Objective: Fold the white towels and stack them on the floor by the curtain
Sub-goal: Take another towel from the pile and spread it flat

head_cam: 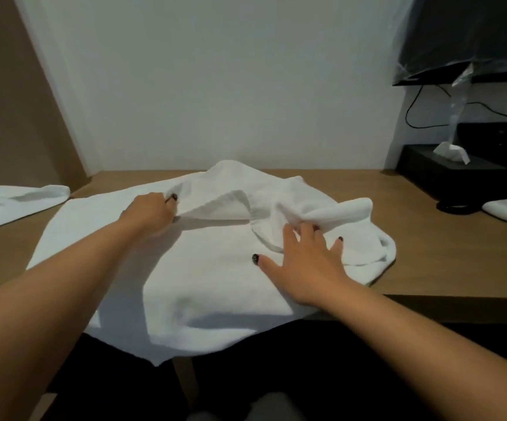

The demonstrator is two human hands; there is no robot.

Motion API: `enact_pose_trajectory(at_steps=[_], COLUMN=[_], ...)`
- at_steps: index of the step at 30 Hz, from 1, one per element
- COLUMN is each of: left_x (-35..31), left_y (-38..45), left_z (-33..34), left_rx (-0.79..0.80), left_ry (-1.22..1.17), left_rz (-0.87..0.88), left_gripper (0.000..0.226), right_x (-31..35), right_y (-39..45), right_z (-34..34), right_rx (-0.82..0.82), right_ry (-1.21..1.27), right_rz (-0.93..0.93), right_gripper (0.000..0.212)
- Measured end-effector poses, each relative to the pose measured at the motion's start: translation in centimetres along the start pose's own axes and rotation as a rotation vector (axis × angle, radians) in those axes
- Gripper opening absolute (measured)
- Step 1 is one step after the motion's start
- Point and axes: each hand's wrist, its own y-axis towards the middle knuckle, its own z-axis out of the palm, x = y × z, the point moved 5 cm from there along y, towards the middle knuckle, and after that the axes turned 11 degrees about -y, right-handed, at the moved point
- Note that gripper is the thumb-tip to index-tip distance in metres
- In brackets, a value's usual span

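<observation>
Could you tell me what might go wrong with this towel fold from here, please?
The large towel overhangs the desk's front edge, so it may slide off. The left hand pinches only one raised fold, while the right hand rests open on the bunched right side, so creases may get folded in.

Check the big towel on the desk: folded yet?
Not yet. The towel lies spread and rumpled; the left hand pinches a lifted edge, the right hand presses it flat.

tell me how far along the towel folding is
Early. Possibly done: one towel lies flat at the desk's left end. In hand: the left hand grips the spread towel's lifted edge; the right hand presses it. Left: folding and floor stacking; no stack visible.
</observation>
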Motion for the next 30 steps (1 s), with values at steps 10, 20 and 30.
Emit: enact_pose_trajectory(at_steps=[10,20,30], left_x=[-0.1,-7.5,-6.2], left_y=[-0.3,-3.0,-1.0], left_z=[1.9,5.7,7.0], left_rx=[-0.029,-0.145,-0.011], left_ry=[0.24,0.377,-0.034], left_rz=[0.069,0.275,0.084], left_gripper=[0.045,0.029,0.039], right_x=[-7.5,-10.8,-7.5], right_y=[12.6,19.9,14.5], right_z=[1.0,0.2,-11.2], right_rx=[0.114,-0.137,-0.835], right_ry=[-0.027,-0.053,0.354], right_rz=[-0.017,0.106,0.143], right_gripper=[0.062,0.05,0.039])
